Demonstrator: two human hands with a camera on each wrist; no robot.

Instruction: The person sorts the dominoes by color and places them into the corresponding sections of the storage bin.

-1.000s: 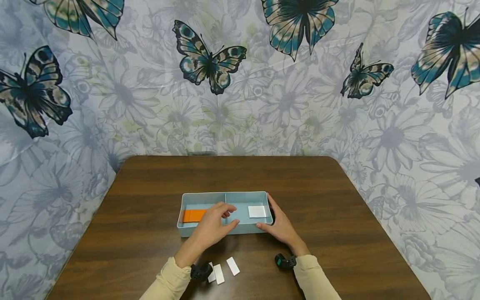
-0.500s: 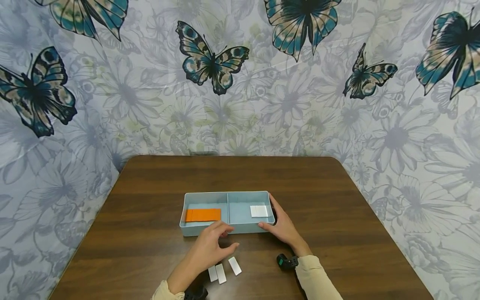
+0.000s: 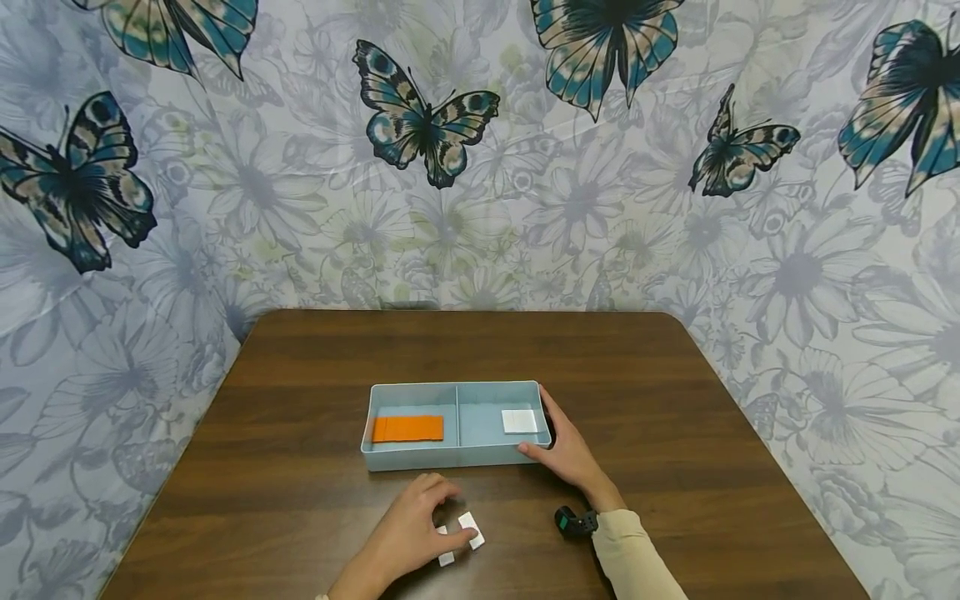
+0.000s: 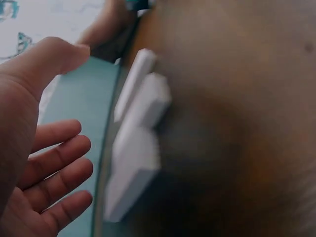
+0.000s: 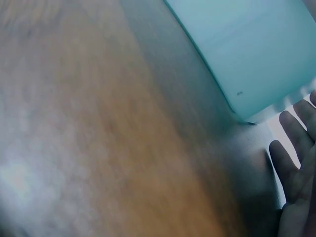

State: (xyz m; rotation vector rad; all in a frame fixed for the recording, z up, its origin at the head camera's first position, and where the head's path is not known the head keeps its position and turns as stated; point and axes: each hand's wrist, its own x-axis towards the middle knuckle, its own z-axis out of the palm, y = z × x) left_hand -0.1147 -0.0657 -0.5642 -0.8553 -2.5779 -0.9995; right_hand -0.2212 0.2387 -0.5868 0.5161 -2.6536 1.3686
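My left hand (image 3: pixel 405 529) hangs low over the table with thumb and fingers spread apart and nothing between them. Below it lie three small white rectangular blocks (image 4: pixel 133 173). In the head view one white block (image 3: pixel 471 530) shows near the thumb tip, another is partly covered by the thumb, and the hand hides the rest. My right hand (image 3: pixel 566 450) holds the right end of a light blue two-compartment box (image 3: pixel 420 459), thumb at the front corner and fingers along the end wall. In the right wrist view its fingers (image 5: pixel 286 158) lie at the box's end.
Flat orange pieces (image 3: pixel 408 428) lie together in the box's left compartment, white pieces (image 3: pixel 519 422) at the right of the other. The box stands mid-way on a brown wooden table (image 3: pixel 300 358). A butterfly-patterned cloth (image 3: pixel 480 208) hangs behind the table.
My left hand has drawn back from over the box toward the near side, down to the loose white blocks. The right hand has stayed at the box's right end.
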